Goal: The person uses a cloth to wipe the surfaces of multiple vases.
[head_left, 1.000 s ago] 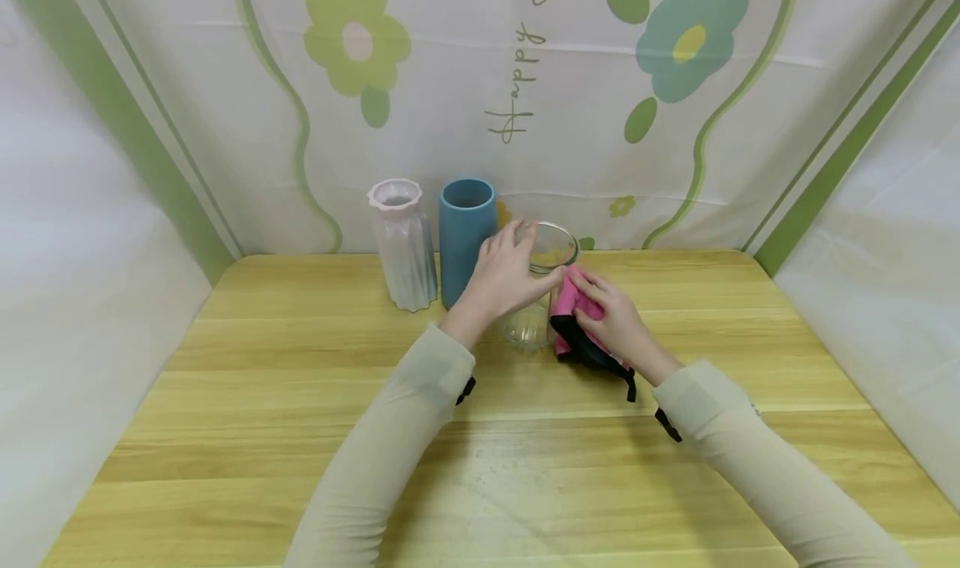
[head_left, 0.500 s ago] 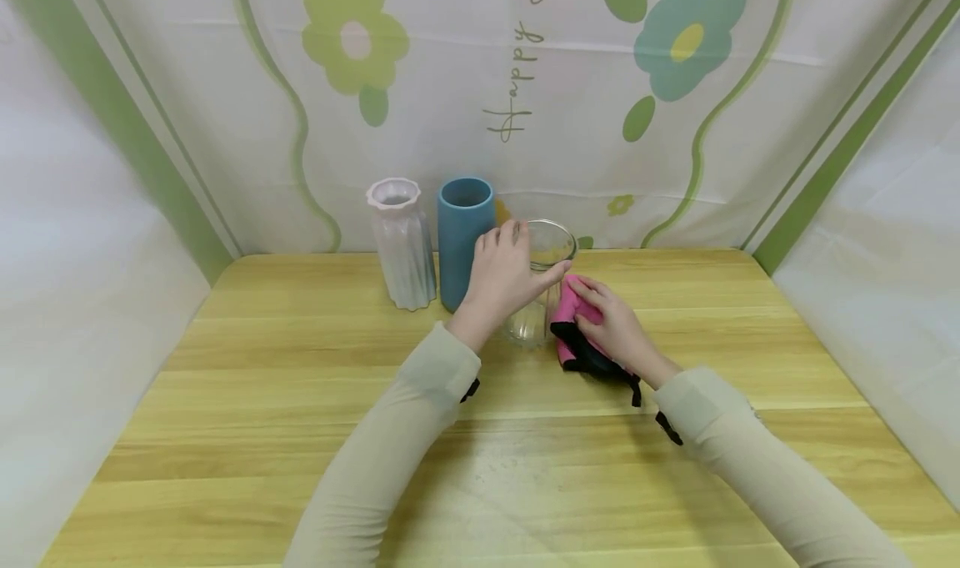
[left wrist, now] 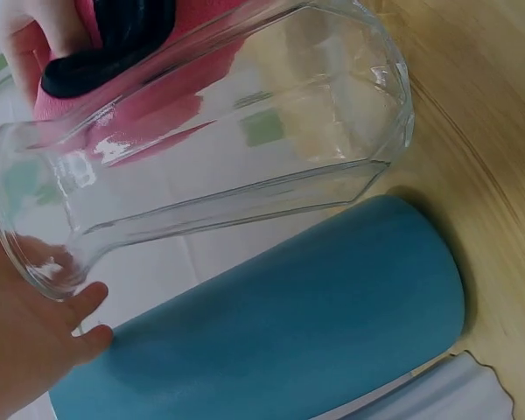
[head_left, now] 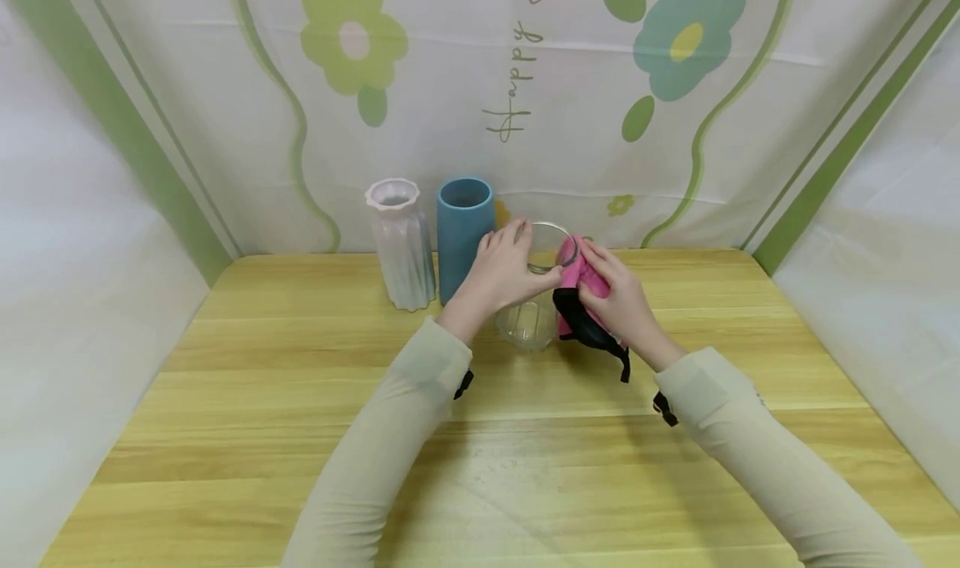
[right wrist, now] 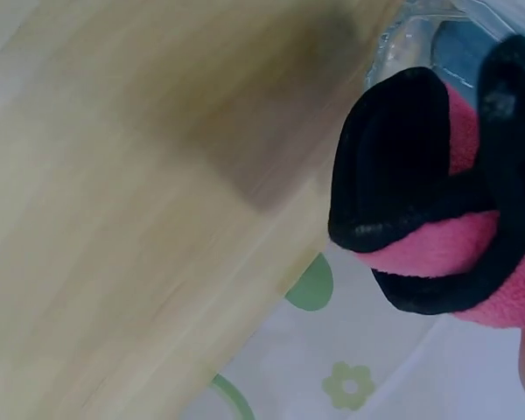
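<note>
A clear glass vase (head_left: 528, 328) with flat facets stands upright on the table. My left hand (head_left: 501, 272) holds it round its neck just under the rim, fingers on the far left side and thumb towards the right. In the left wrist view the glass vase (left wrist: 236, 166) shows its flared lip beside that hand. My right hand (head_left: 621, 301) grips a pink cloth (head_left: 592, 281) with black edging, pressed against the upper right side of the glass. The right wrist view shows the folded pink cloth (right wrist: 429, 249) close up, with only a sliver of that hand visible.
A blue cylindrical vase (head_left: 459, 243) stands close to the left of the glass one. Further left is a fluted pink-and-white vase (head_left: 405, 255). Behind them hangs a flower-print curtain (head_left: 555, 159) at the far edge of the wooden table (head_left: 315, 434).
My right hand and the cloth dip slightly, then rise along the glass vase to near its rim. My left hand stays at the neck, and the other vases have not moved.
</note>
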`<state>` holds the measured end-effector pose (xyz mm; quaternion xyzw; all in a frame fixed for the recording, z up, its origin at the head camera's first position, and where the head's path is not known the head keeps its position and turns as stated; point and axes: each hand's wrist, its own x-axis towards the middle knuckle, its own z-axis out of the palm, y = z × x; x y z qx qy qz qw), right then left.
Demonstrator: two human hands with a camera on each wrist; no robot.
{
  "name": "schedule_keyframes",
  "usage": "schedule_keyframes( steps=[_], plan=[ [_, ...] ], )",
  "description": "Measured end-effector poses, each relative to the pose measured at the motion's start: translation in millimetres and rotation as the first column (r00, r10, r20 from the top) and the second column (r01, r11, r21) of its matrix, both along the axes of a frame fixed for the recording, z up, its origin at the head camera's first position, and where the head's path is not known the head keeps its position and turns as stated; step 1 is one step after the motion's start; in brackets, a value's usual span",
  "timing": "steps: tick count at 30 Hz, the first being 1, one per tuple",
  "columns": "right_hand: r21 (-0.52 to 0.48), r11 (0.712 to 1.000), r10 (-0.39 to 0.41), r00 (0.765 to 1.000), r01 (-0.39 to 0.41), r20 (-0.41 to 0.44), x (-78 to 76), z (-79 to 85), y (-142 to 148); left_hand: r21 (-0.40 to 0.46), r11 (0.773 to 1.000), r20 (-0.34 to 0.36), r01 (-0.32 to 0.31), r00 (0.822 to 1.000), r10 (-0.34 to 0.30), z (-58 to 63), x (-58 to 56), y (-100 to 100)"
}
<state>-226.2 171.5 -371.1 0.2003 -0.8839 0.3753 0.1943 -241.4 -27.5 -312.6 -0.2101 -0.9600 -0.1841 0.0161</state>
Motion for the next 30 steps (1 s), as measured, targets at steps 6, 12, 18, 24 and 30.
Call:
schedule_keyframes(
  steps=[6,12,18,24,30],
  plan=[
    [0.044,0.998,0.032,0.998,-0.034,0.045,0.0,-7.4,0.2,0.02,1.0,0.008,0.019,1.0,-0.02,-1.5,-1.5,-2.5],
    [0.1,0.993,0.064,0.996,-0.069,0.054,0.0,-21.8,4.2,0.02,1.0,0.013,0.019,1.0,-0.02,-1.2,-0.5,-3.3],
    [0.178,0.977,0.097,0.99,-0.115,0.106,1.4,-37.4,10.6,0.071,0.997,0.001,-0.017,1.0,0.016,-3.9,2.3,-0.7],
    [0.172,0.978,0.107,0.993,-0.114,0.048,1.7,-41.2,12.8,0.074,0.997,-0.043,-0.032,0.998,0.035,-6.9,4.8,1.3],
    [0.12,0.988,0.095,0.995,-0.096,0.014,0.3,-29.8,11.3,0.048,0.999,-0.066,-0.005,0.998,0.008,-7.1,3.6,-0.3]
  ],
)
